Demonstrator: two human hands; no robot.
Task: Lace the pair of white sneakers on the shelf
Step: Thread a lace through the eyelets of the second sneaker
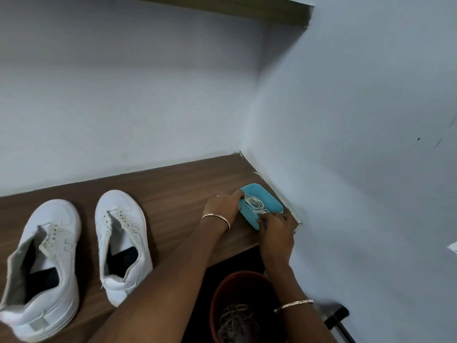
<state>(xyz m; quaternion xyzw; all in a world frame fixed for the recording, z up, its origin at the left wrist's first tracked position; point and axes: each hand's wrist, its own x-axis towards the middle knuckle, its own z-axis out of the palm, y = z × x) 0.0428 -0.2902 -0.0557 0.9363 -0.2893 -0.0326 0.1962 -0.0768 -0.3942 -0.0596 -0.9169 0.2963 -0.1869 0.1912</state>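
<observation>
1. So, head view, the only one: both hands are at the blue tray, which sits in the right back corner of the shelf, close to the wall.
2. Left hand: fingers curled round the tray's left rim, thumb on top. It grips the tray.
3. Right hand: fingers bent over the tray's near end, gripping it. Can't tell if the fingertips also touch the laces.
4. White laces: loose tangle of thin cord inside the tray, betw. the two hands.
5. The pair of white sneakers stands on the same shelf, well apart from the hands, to their left. The near sneaker is side by side w/ the far sneaker, toes twd the wall, heels twd the shelf's front edge. Both unlaced: eyelets bare, tongues loose.
6. Sneakers: smooth white uppers, rounded toes, thick white soles, dark insoles. The far one is a bit blurred.
7. Tray: smooth blue, shallow, rectangular w/ rounded corners.
8. Shelf: flat, brown wood-grain surface. Wall: pale, matt.
9. Thin metal left bangle on the left wrist, similar right bangle on the right forearm.
10. Below the shelf's front edge: round terracotta-coloured pot w/ dry tangled stems inside.
</observation>
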